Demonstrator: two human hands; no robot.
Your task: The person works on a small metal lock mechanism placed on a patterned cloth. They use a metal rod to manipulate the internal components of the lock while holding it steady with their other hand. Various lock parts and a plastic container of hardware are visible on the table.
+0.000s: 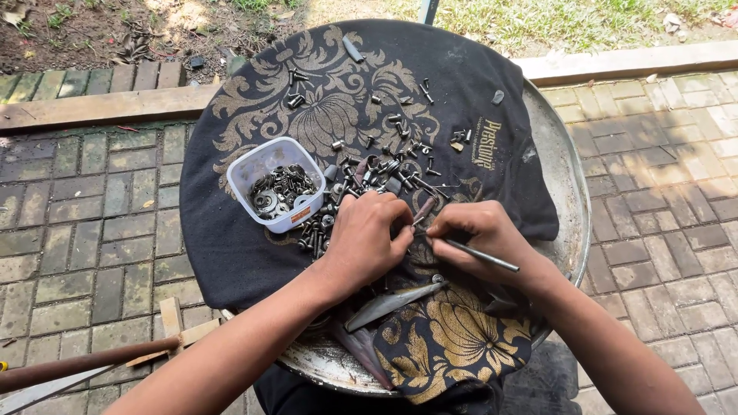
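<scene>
My left hand [367, 234] is closed over a small metal part at the near edge of a pile of bolts and screws [377, 173]. Beside it, my right hand [480, 234] grips a thin metal rod [484, 257] like a pen, its tip pointing at what the left hand holds. Both hands rest on a black cloth with gold flower print [254, 253] spread over a round metal tray [573, 200]. A white plastic tub [240, 170] holding washers stands to the left of my left hand.
A flat grey metal blade [392, 302] lies on the cloth just below my hands. Loose screws are scattered toward the cloth's far side. Brick paving surrounds the tray; wooden sticks and a rusty bar [84, 361] lie at lower left. Soil and grass lie beyond.
</scene>
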